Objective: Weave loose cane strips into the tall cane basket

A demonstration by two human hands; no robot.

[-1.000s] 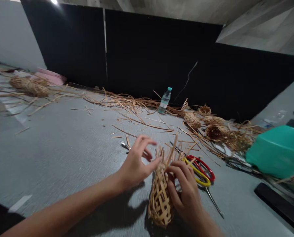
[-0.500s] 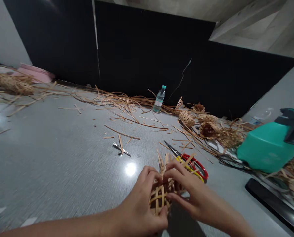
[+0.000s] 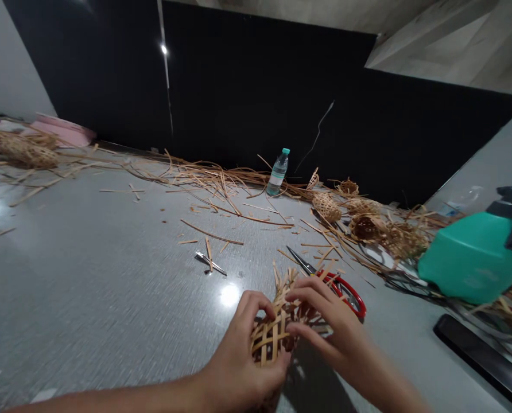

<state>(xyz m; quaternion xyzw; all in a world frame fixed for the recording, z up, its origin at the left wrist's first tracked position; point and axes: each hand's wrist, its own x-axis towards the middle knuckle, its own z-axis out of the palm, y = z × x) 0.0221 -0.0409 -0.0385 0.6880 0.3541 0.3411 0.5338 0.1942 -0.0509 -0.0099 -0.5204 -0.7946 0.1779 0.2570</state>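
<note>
A small woven basket of light bamboo-like strips is held low in the middle of the view, its loose strip ends sticking up and to the right. Around its left side curls my left hand, thumb in front and fingers behind. My right hand pinches strips at the basket's right edge between thumb and fingers. Just beyond the right hand lie scissors with red handles, partly covered by strips and the hand. Metal tweezers rest on the grey table further left.
Loose strips are strewn along the black wall, where a water bottle stands. Several woven baskets lie at the back right. A green spray bottle and a dark phone-like slab sit at right.
The basket has turned slightly and shifted a little left, showing more of its woven side. My right fingers have moved slightly along its edge; both hands stay on it.
</note>
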